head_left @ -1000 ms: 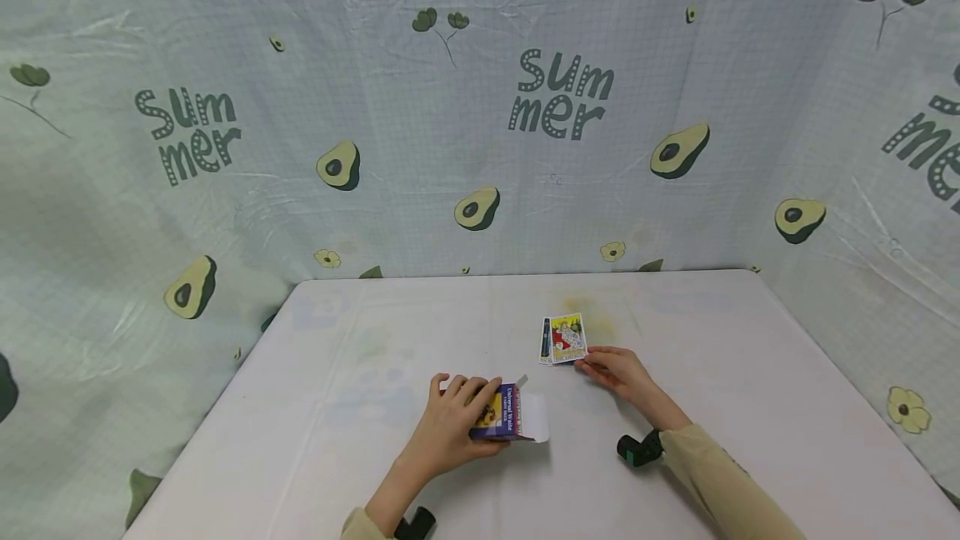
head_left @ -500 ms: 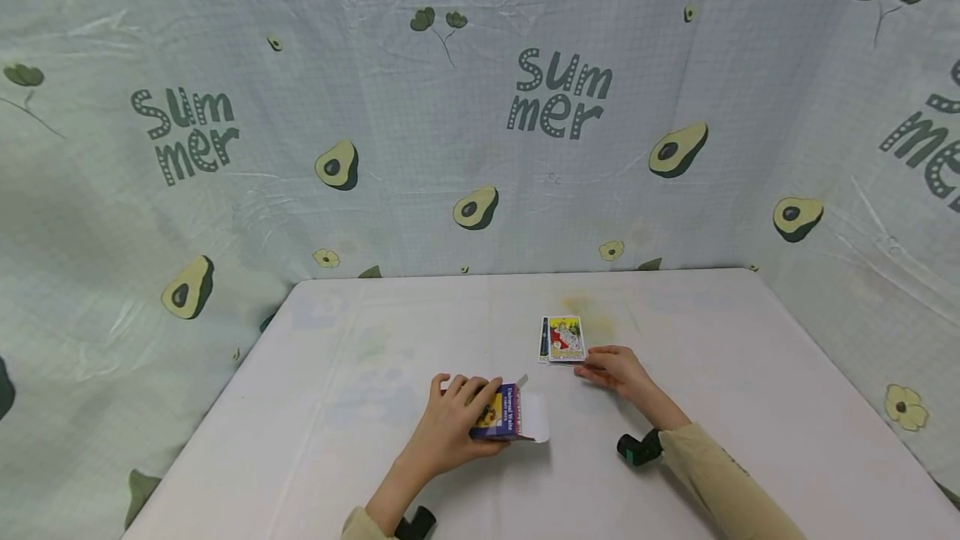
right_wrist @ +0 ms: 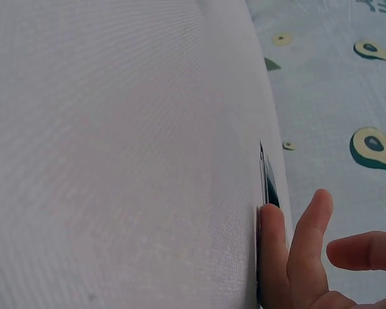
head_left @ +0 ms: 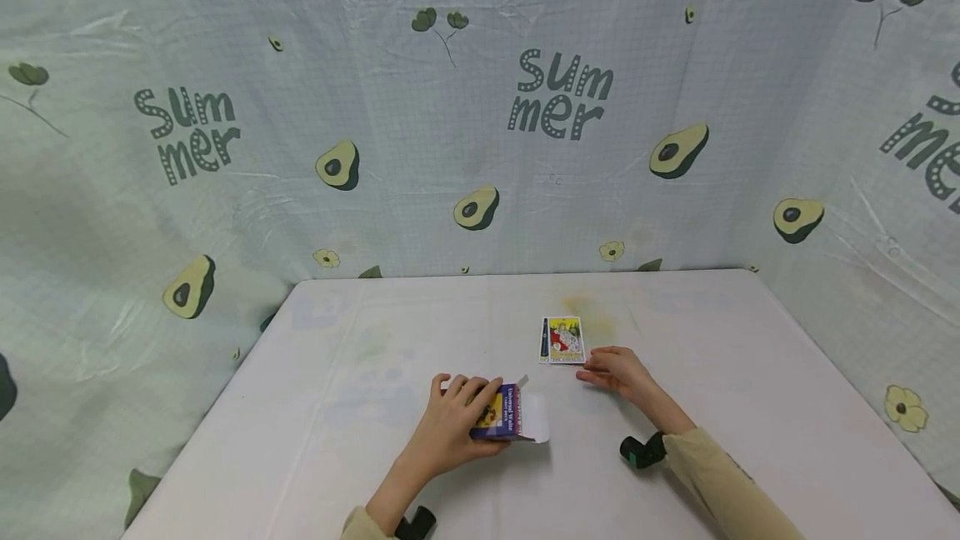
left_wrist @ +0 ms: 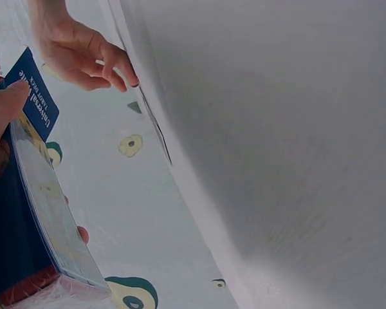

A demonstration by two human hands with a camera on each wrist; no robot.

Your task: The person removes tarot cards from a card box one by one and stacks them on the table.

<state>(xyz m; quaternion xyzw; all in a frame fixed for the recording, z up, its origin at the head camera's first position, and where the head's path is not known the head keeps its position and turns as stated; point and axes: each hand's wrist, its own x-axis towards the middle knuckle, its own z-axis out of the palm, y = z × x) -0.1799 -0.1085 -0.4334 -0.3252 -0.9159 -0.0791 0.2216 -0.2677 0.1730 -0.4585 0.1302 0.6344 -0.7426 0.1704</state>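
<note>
A purple tarot deck box (head_left: 507,411) lies in my left hand (head_left: 442,432), which grips it from above with spread fingers and thumb. Its end flap (head_left: 536,417) stands out to the right. Farther back on the table, a tarot card (head_left: 566,340) with a yellow and red picture lies face up, partly over a darker card (head_left: 544,342). My right hand (head_left: 618,375) is at the near right corner of these cards, holding nothing. In the right wrist view its fingers (right_wrist: 273,251) are extended beside the cards' edges (right_wrist: 270,180), and the thumb is apart.
A white cloth covers the table (head_left: 360,448). Behind it and at both sides hangs a pale curtain (head_left: 405,107) printed with avocados and lettering. A black wrist camera (head_left: 642,450) sits under my right wrist, close to the tabletop.
The top card has turned slightly straighter and shifted a little toward me. My right fingers have eased slightly away from it. My left hand and the box have stayed still.
</note>
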